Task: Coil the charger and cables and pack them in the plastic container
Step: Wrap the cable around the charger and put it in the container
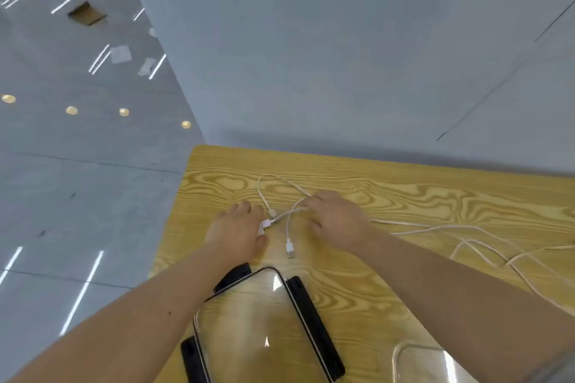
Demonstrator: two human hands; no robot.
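White cables (435,228) lie tangled across the wooden table (404,193), trailing off to the right. My left hand (239,227) holds a small white charger block (264,225) where a cable plugs into it. My right hand (336,221) pinches a white cable near a loop (267,183) at the far side. A loose USB plug (290,249) hangs between the hands. The clear plastic container (289,292) with black side clips sits in front of me, below the hands.
The clear lid (401,351) lies at the bottom right on the table. The table's left edge (174,221) drops to a shiny grey floor (77,180). A grey wall stands behind the table.
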